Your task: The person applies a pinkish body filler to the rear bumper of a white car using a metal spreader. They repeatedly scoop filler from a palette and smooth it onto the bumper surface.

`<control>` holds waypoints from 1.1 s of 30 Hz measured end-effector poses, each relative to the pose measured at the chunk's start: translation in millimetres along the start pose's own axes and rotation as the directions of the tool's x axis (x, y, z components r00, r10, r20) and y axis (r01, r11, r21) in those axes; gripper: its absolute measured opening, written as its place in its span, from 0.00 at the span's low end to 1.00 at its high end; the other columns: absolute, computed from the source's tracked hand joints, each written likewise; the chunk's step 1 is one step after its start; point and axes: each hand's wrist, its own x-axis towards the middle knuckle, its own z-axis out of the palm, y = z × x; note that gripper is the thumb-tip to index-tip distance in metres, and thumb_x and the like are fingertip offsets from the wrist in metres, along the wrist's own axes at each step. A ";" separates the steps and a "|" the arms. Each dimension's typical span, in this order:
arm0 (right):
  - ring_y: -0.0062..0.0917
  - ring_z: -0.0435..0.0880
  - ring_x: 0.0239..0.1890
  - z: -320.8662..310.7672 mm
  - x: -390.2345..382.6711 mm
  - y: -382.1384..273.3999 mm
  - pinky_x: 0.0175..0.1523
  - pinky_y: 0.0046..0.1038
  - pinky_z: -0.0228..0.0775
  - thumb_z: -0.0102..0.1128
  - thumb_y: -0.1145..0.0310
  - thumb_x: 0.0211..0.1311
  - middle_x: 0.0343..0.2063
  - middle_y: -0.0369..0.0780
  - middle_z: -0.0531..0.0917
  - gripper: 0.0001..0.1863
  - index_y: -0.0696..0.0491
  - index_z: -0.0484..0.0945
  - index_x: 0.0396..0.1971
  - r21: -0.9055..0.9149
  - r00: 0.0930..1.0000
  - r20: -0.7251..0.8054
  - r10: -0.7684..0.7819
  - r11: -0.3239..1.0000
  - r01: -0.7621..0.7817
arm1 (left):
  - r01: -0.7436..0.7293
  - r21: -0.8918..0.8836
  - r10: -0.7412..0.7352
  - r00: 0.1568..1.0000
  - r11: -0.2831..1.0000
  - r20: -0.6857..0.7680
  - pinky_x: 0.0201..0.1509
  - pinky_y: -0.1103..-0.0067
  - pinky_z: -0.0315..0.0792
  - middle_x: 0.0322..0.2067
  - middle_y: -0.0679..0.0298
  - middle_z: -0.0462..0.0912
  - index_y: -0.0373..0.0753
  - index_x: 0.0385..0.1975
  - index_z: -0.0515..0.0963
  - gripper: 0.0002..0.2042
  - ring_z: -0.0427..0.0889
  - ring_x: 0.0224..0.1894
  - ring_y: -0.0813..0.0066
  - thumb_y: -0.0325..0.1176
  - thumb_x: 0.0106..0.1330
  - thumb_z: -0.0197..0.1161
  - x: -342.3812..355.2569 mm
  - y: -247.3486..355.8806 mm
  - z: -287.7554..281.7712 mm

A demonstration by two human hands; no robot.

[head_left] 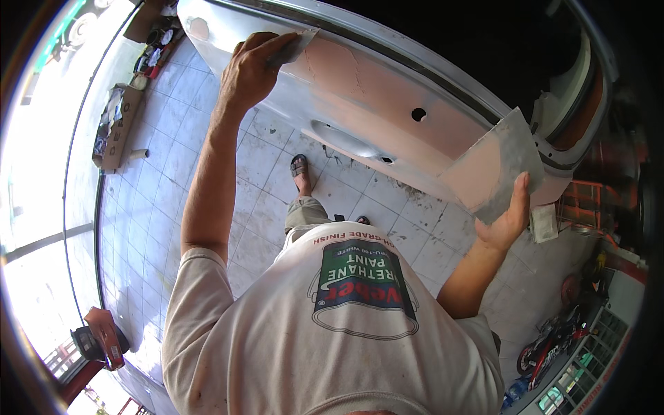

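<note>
A car door (373, 104) lies crosswise in front of me, bare grey with broad pink filler patches, two dark holes and a recessed handle area. My left hand (252, 72) is closed on a small, thin grey spreader (297, 47) at the panel's upper left, over the edge of the pink patch. My right hand (505, 211) grips a large square grey plate (508, 145) with pinkish smears, held tilted at the door's right end. The right thumb lies on its face; the other fingers are hidden behind it.
Tiled floor (256, 200) lies below, with my sandalled feet. A cardboard box (114, 128) and small items line the left wall. An orange metal frame (577, 200) stands at right, a motorcycle (553, 349) at lower right, and a reddish-brown object (104, 335) at lower left.
</note>
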 end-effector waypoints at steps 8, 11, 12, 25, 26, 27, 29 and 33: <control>0.41 0.86 0.65 -21.7 -14.6 -1.0 0.69 0.44 0.82 0.53 0.64 0.91 0.66 0.56 0.84 0.24 0.68 0.75 0.71 -0.282 0.966 0.053 -0.253 0.924 0.258 | -0.061 0.045 0.056 0.994 0.997 0.092 0.72 0.59 0.81 0.63 0.65 0.87 0.59 0.67 0.88 0.31 0.85 0.66 0.51 0.21 0.64 0.70 -16.4 94.9 17.2; 0.39 0.86 0.64 -20.7 -13.1 -5.1 0.68 0.43 0.83 0.51 0.63 0.92 0.66 0.55 0.84 0.24 0.68 0.75 0.71 -0.208 0.987 0.019 -0.162 0.965 0.163 | -0.128 0.058 0.118 0.981 0.990 0.154 0.73 0.57 0.80 0.66 0.66 0.85 0.60 0.68 0.88 0.31 0.82 0.69 0.53 0.24 0.63 0.73 -44.9 116.0 17.2; 0.39 0.86 0.64 -17.7 -11.3 -8.3 0.68 0.43 0.83 0.51 0.63 0.92 0.66 0.55 0.84 0.24 0.68 0.76 0.71 -0.172 0.994 -0.021 -0.108 0.980 0.103 | -0.126 0.034 0.117 0.973 0.991 0.200 0.74 0.57 0.80 0.65 0.66 0.85 0.61 0.67 0.88 0.32 0.82 0.70 0.54 0.25 0.61 0.76 -53.0 116.4 15.5; 0.45 0.85 0.65 -29.9 -14.7 -14.2 0.71 0.46 0.81 0.60 0.67 0.87 0.68 0.56 0.82 0.25 0.67 0.75 0.73 0.057 0.985 -0.159 0.065 0.997 -0.057 | -0.261 0.022 0.256 0.959 0.965 0.125 0.71 0.57 0.78 0.63 0.67 0.87 0.63 0.65 0.90 0.27 0.83 0.69 0.58 0.28 0.67 0.77 6.5 115.7 23.4; 0.46 0.85 0.65 -41.1 -19.3 -3.5 0.71 0.46 0.81 0.59 0.67 0.87 0.68 0.56 0.82 0.24 0.67 0.75 0.73 -0.109 0.992 -0.106 -0.068 0.992 0.056 | -0.246 0.016 0.241 0.960 0.969 0.142 0.70 0.57 0.77 0.63 0.68 0.87 0.63 0.65 0.90 0.27 0.82 0.70 0.58 0.28 0.66 0.77 4.5 119.2 24.1; 0.46 0.85 0.65 -41.1 -20.9 -3.5 0.71 0.46 0.81 0.59 0.67 0.87 0.68 0.56 0.82 0.24 0.67 0.75 0.73 -0.162 0.991 -0.098 -0.091 0.984 0.074 | -0.227 0.011 0.224 0.965 0.974 0.138 0.69 0.58 0.77 0.63 0.68 0.86 0.63 0.65 0.90 0.28 0.81 0.71 0.57 0.28 0.65 0.77 -0.9 122.9 26.7; 0.47 0.85 0.66 -41.7 -22.7 -5.8 0.72 0.46 0.80 0.60 0.68 0.86 0.68 0.57 0.81 0.25 0.67 0.75 0.73 -0.161 0.989 -0.145 -0.035 0.987 0.011 | -0.188 0.002 0.186 0.974 0.982 0.130 0.67 0.58 0.75 0.65 0.68 0.85 0.64 0.65 0.90 0.29 0.78 0.72 0.56 0.27 0.64 0.77 -19.1 130.6 33.1; 0.48 0.83 0.71 -40.8 -12.2 -8.6 0.75 0.47 0.76 0.67 0.65 0.79 0.71 0.59 0.80 0.33 0.68 0.73 0.75 0.014 0.990 -0.126 0.070 0.998 -0.069 | -0.190 0.014 0.185 0.967 0.982 0.176 0.74 0.57 0.72 0.69 0.69 0.80 0.67 0.72 0.84 0.40 0.73 0.76 0.54 0.27 0.56 0.78 -75.5 137.6 49.4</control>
